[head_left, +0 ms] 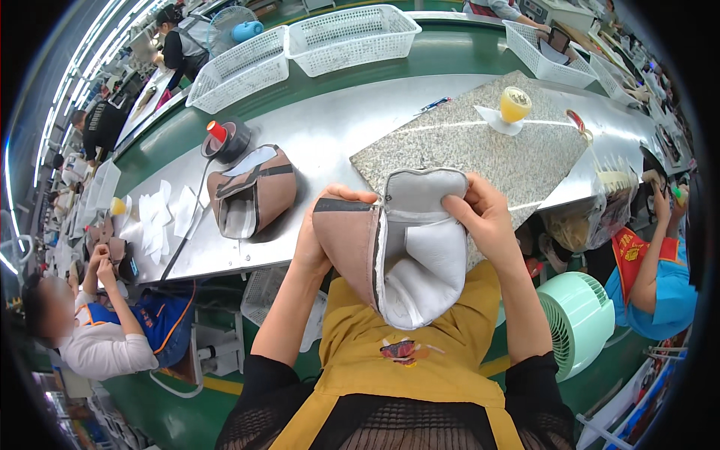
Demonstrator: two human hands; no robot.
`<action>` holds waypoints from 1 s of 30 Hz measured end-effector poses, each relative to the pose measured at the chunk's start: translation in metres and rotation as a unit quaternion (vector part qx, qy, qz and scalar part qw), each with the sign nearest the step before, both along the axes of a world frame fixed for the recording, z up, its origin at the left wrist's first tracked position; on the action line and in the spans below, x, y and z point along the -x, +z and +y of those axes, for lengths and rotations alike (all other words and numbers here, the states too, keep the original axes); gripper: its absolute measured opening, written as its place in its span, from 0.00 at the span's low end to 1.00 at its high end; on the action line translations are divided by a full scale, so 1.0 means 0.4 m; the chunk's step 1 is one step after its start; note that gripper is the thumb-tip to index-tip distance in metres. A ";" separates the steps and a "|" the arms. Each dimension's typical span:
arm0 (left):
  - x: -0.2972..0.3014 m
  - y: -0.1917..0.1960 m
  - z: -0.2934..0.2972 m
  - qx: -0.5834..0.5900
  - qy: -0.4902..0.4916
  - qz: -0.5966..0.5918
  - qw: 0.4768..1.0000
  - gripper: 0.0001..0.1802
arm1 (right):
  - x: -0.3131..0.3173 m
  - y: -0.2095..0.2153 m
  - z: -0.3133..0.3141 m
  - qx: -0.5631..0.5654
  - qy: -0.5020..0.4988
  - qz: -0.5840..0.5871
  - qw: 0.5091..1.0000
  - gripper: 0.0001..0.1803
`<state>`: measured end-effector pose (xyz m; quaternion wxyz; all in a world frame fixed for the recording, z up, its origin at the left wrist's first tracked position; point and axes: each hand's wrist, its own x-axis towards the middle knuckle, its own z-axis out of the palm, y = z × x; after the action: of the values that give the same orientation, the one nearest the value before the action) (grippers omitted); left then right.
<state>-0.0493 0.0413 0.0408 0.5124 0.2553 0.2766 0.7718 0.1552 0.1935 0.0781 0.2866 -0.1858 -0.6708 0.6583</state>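
Just below the centre of the frame, held up over a yellow apron (390, 360): a boot upper (397, 247), brown suede-like outside on its left half, white fleecy lining laid open on its right half, a grey band round the top edge and a dark strip across the upper left corner. Left hand (319, 236) clamped on the brown side, thumb across the dark strip, fingers hidden behind. Right hand (484, 217) pinching the lining's upper right rim, fingers curled over the grey edge. Behind the upper, at centre right, a speckled granite slab (480, 146) on a steel table (322, 127), bearing a yellow cup (515, 104) on white paper. At centre left on the table, a second brown upper (251, 196), lying apart from the hands. Just above that, a black tape roll (229, 141) with a red-capped thing standing in it. Along the top edge, white mesh baskets (351, 37). At lower right, a pale green fan (581, 319).
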 end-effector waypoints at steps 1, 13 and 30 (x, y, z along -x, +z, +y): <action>0.002 -0.005 0.001 0.005 0.000 -0.016 1.000 0.11 | 0.004 0.010 0.001 0.019 0.000 0.010 1.000 0.12; 0.006 -0.042 -0.023 0.050 -0.082 -0.084 0.992 0.12 | 0.009 0.022 0.030 -0.012 0.028 -0.053 0.998 0.13; 0.007 -0.039 -0.053 0.102 -0.077 -0.011 0.992 0.11 | 0.028 0.060 0.026 -0.004 0.055 -0.046 0.997 0.11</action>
<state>-0.0522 0.0203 0.0250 0.5966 0.2136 0.3281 0.7006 0.1440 0.2039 0.1020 0.2197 -0.1774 -0.6954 0.6608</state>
